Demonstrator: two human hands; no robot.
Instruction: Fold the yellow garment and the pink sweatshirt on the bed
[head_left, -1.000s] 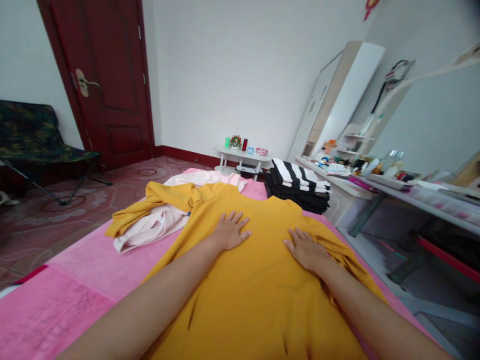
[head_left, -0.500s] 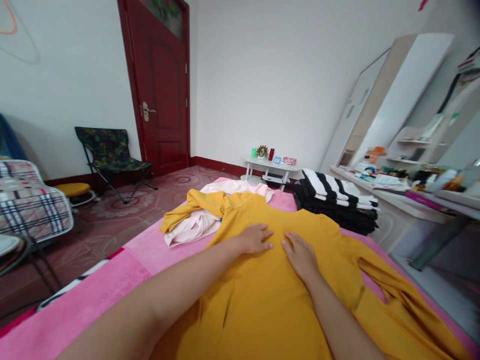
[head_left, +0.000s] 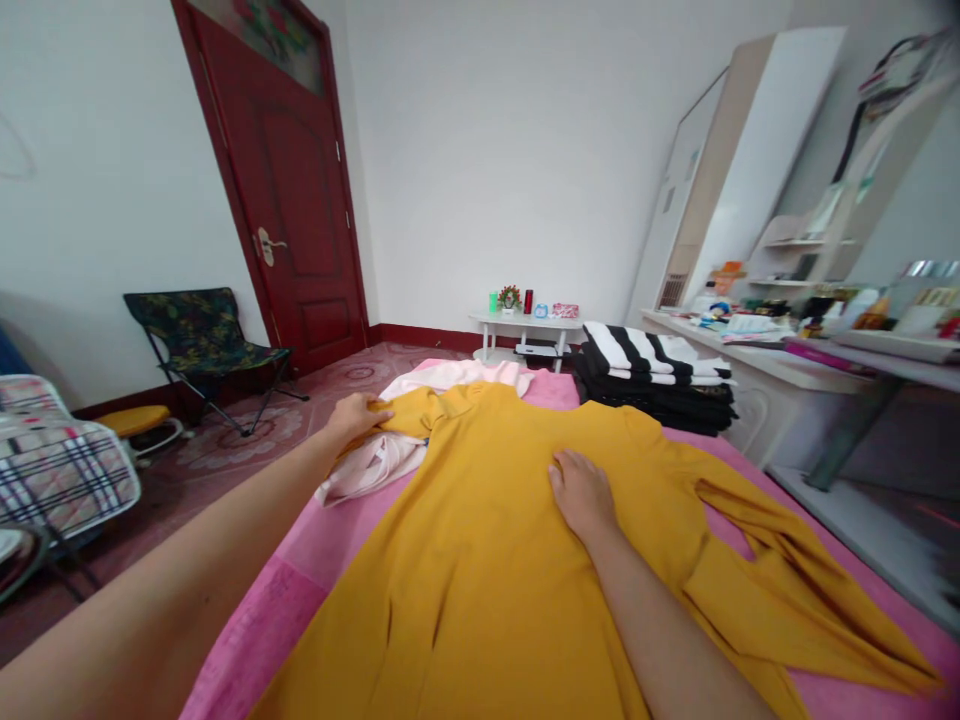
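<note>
A mustard-yellow long-sleeved dress [head_left: 495,540] lies spread out on the pink bedspread [head_left: 300,560]; its lower end runs out of view. My left hand [head_left: 354,416] is at the far left, fingers closed around the end of the dress's left sleeve. On the upper chest of the dress rests my right hand [head_left: 583,492], palm down and fingers loosely extended. The other sleeve [head_left: 795,560] stretches out, creased and bent, toward the lower right. Pale pink clothing [head_left: 375,468] lies beneath and behind the left sleeve.
Folded black and striped clothes [head_left: 656,380] are stacked at the bed's far right corner. A dressing table [head_left: 757,355] with bottles stands along the right. Beyond the bed is a small white table [head_left: 517,322]. On the left are a camouflage folding chair [head_left: 202,335] and a plaid-covered seat [head_left: 67,460].
My left hand has left the chest of the dress and moved left onto the sleeve, closing on it. My right hand stays on the chest. The view has turned slightly right.
</note>
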